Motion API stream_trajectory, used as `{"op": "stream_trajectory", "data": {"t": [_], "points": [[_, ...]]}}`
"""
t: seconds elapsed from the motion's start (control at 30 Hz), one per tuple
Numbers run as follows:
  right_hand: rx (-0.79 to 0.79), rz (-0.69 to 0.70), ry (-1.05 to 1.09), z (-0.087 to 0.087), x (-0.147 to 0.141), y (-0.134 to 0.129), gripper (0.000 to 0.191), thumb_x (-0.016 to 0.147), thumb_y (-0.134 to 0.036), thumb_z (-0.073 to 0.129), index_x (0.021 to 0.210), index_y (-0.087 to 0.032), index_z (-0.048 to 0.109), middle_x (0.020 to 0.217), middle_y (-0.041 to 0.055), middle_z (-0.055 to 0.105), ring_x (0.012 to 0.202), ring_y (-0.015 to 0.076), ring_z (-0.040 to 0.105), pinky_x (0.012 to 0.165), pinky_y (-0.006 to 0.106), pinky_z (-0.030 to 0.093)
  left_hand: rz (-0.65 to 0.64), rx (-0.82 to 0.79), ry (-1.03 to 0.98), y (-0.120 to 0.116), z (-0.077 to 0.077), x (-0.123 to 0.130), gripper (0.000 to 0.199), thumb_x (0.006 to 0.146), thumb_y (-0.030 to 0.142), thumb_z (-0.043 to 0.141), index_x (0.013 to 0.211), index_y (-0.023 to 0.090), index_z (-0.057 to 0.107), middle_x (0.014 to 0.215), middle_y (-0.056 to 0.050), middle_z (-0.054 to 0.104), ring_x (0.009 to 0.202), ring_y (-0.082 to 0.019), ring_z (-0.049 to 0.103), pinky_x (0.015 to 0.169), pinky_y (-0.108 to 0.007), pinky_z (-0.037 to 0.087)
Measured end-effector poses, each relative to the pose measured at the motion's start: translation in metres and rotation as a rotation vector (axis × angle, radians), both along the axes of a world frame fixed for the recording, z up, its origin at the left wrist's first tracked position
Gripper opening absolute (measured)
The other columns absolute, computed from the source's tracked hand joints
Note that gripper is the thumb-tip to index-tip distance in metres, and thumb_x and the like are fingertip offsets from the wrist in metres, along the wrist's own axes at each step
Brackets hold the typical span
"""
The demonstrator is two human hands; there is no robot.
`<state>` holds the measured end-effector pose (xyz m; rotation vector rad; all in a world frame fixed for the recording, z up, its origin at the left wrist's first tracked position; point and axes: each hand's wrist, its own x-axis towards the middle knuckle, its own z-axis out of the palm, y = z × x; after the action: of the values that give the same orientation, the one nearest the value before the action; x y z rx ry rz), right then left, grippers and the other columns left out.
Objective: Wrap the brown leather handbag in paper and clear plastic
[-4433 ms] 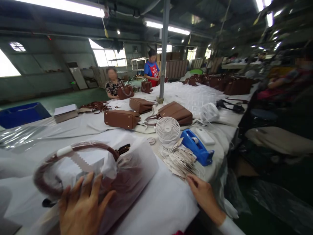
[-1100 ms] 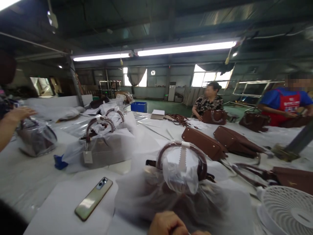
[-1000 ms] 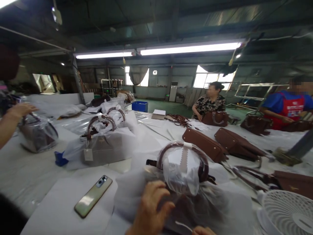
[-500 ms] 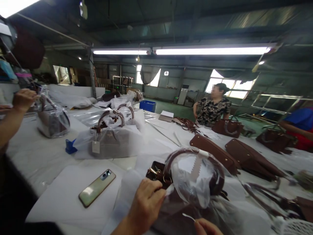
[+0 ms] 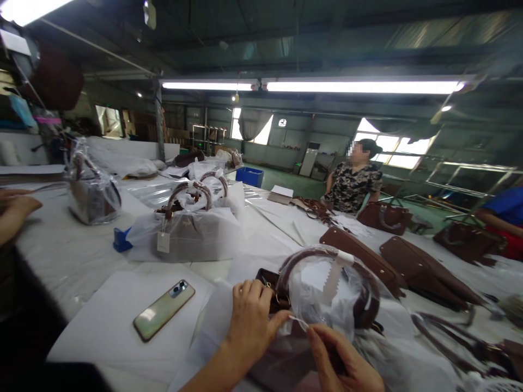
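Observation:
A dark brown handbag in white wrapping stands right in front of me, its handles covered in clear plastic. The fingers of my left hand curl over the bag's top edge beside the metal clasp. Its thumb stretches toward one end of a thin white strip; whether it pinches that end, I cannot tell. My right hand pinches the strip's other end between thumb and forefinger, in front of the bag.
A phone lies on white sheets to the left. Behind it stand a wrapped handbag with a tag and a blue dispenser-like object. Brown bags lie on the right. Another person's hand is far left; a person stands across the table.
My right hand has risen toward my left, bringing the white strip up to its thumb. My left fingers have shifted onto the bag's edge. The other person's hand at far left has lowered.

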<state>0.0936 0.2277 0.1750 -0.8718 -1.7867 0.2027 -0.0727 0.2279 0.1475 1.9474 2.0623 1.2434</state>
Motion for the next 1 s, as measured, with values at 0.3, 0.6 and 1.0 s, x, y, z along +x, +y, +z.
{"op": "stream_trajectory", "data": {"t": [0.3,0.6,1.0], "points": [[0.237,-0.074,-0.167,-0.018,-0.008,0.012,0.013,0.09,-0.029,0.059,0.091,-0.019,0.068,0.076,0.0006,0.073,0.061,0.0122,0.068,0.066,0.018,0.054,-0.095,-0.037,-0.485,0.009,-0.001,0.004,0.024,0.066,0.019,0.077,0.083,0.02,0.059,0.09,-0.001,0.06,0.093,-0.022,0.051,0.086,-0.038,0.038],[0.303,-0.08,-0.218,-0.026,-0.02,0.025,0.02,0.094,-0.028,0.052,0.09,-0.017,0.068,0.074,0.0021,0.074,0.061,0.013,0.07,0.06,0.019,0.054,-0.177,0.041,-0.544,0.008,-0.003,0.003,0.02,0.07,0.014,0.071,0.085,0.022,0.061,0.09,0.001,0.06,0.09,-0.018,0.053,0.085,-0.033,0.041],[0.296,-0.103,-0.145,-0.047,-0.03,0.045,0.036,0.095,-0.04,0.047,0.09,-0.019,0.075,0.079,0.005,0.077,0.063,0.0163,0.073,0.065,0.019,0.059,-0.403,-0.001,-0.525,0.014,0.006,-0.019,0.018,0.078,0.008,0.063,0.069,0.022,0.069,0.078,0.004,0.065,0.078,-0.012,0.06,0.075,-0.024,0.044]]}}
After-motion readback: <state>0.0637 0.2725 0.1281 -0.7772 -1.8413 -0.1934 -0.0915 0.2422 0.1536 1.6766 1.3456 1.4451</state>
